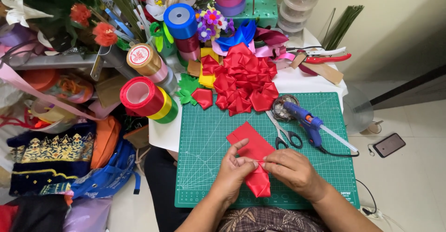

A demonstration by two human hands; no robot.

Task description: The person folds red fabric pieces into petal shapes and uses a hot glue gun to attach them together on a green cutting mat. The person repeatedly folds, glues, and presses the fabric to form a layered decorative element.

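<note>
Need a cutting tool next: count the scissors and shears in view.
2. Black-handled scissors lie on the green cutting mat beside the blue glue gun; red-handled shears rest at the table's far edge. Clutter may hide more.

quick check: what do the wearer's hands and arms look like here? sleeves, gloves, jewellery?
Both are bare. The left hand and right hand wear no gloves, and no rings show on the fingers. Neither wrist carries a watch or bracelet. The forearms are uncovered down to the picture's lower edge, so no sleeves are in view. No cables or markings on them.
</note>
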